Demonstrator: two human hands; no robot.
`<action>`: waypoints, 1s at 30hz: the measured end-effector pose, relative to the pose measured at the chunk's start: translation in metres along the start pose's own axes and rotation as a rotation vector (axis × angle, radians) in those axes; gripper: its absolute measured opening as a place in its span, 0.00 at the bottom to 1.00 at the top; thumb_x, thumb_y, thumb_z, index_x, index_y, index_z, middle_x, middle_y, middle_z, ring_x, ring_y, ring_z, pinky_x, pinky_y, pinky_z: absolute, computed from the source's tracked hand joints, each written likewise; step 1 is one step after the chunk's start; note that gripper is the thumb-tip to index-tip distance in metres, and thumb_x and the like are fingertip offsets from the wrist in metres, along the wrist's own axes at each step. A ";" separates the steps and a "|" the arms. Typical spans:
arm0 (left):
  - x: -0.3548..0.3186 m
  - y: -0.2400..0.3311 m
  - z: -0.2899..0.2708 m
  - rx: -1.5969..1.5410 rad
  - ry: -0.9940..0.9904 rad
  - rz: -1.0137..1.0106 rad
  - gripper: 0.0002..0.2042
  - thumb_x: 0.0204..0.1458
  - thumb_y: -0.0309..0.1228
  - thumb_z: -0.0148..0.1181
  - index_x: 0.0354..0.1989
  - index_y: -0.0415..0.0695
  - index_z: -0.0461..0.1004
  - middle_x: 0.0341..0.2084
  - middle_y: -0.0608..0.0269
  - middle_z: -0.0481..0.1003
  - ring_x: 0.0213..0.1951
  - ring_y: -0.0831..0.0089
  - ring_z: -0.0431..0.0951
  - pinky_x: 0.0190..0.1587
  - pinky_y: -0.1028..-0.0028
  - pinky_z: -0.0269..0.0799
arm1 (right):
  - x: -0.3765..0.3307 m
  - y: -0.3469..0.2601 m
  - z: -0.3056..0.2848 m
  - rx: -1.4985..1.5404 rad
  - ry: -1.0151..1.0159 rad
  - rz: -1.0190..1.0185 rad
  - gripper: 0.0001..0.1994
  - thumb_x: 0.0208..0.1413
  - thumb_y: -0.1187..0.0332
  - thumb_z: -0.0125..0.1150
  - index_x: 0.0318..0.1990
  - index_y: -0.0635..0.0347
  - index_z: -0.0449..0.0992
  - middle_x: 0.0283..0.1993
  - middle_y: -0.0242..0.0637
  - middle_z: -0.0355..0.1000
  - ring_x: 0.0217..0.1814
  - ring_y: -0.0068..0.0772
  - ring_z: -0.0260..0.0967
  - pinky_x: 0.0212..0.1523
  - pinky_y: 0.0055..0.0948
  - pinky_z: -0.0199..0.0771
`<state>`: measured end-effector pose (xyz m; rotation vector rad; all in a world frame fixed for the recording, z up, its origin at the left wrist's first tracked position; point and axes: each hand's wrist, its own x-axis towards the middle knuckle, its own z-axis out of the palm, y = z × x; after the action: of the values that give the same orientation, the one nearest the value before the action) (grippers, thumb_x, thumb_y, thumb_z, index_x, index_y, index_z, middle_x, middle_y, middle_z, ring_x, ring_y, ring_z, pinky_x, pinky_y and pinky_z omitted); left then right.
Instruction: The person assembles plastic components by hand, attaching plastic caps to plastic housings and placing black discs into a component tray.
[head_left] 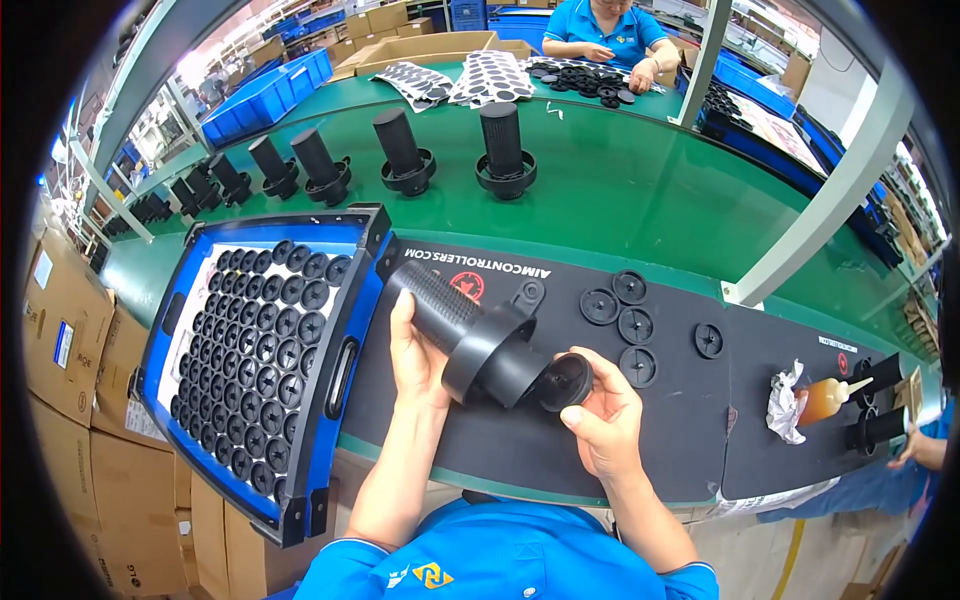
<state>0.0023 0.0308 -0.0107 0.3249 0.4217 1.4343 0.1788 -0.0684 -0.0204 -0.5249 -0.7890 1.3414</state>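
Note:
My left hand (418, 362) is wrapped round a black plastic tube assembly (494, 352), which has a ribbed cylinder at one end and a wide ring collar near the other. The assembly tilts down to the right over a dark mat (500, 455). Between the fingers and thumb of my right hand (608, 418) is a black round cap (565, 384), held at the tube's lower end. Whether cap and tube touch, I cannot tell. Several similar caps (635, 325) lie on the mat beyond my right hand, with one more cap (709, 340) farther right.
A blue tray (362, 300) full of black caps stands at my left. Several tube assemblies (502, 150) stand upright along the green conveyor belt (600, 165). An amber squeeze bottle (824, 400) and crumpled paper (785, 402) are at the right. A co-worker (612, 35) handles black discs across the belt.

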 end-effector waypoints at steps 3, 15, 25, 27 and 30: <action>-0.004 0.004 0.005 -0.004 0.045 -0.044 0.18 0.46 0.42 0.55 0.40 0.41 0.65 0.31 0.55 0.71 0.33 0.67 0.74 0.40 0.67 0.71 | 0.000 0.000 0.002 -0.022 -0.020 -0.023 0.32 0.38 0.88 0.59 0.56 0.66 0.61 0.53 0.45 0.64 0.53 0.38 0.65 0.54 0.31 0.66; -0.003 -0.002 0.013 -0.155 -0.044 0.093 0.17 0.47 0.44 0.54 0.40 0.45 0.65 0.30 0.61 0.70 0.33 0.69 0.74 0.40 0.66 0.72 | -0.009 0.004 0.005 -0.089 0.037 0.098 0.29 0.42 0.88 0.57 0.55 0.67 0.61 0.51 0.44 0.65 0.52 0.37 0.67 0.52 0.29 0.68; -0.005 -0.010 0.011 -0.090 -0.154 0.158 0.18 0.47 0.44 0.54 0.41 0.46 0.64 0.34 0.62 0.70 0.36 0.71 0.72 0.41 0.67 0.70 | -0.009 0.007 0.002 -0.072 0.063 0.097 0.25 0.44 0.84 0.59 0.53 0.69 0.65 0.48 0.42 0.68 0.47 0.34 0.69 0.51 0.26 0.69; -0.007 -0.010 0.014 -0.073 -0.184 0.171 0.18 0.47 0.44 0.54 0.42 0.46 0.64 0.34 0.62 0.69 0.36 0.71 0.72 0.41 0.68 0.70 | -0.008 0.004 0.002 -0.057 0.082 0.159 0.25 0.43 0.83 0.60 0.53 0.70 0.65 0.48 0.43 0.68 0.48 0.34 0.68 0.51 0.27 0.69; -0.012 -0.011 0.021 -0.022 -0.273 0.211 0.19 0.47 0.44 0.54 0.42 0.47 0.63 0.35 0.63 0.69 0.36 0.72 0.71 0.42 0.68 0.69 | -0.006 0.000 0.003 -0.010 0.139 0.344 0.27 0.43 0.78 0.63 0.53 0.71 0.65 0.50 0.46 0.68 0.50 0.36 0.68 0.51 0.29 0.68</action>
<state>0.0210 0.0186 0.0038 0.5529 0.1526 1.5719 0.1763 -0.0750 -0.0193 -0.7794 -0.6085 1.5972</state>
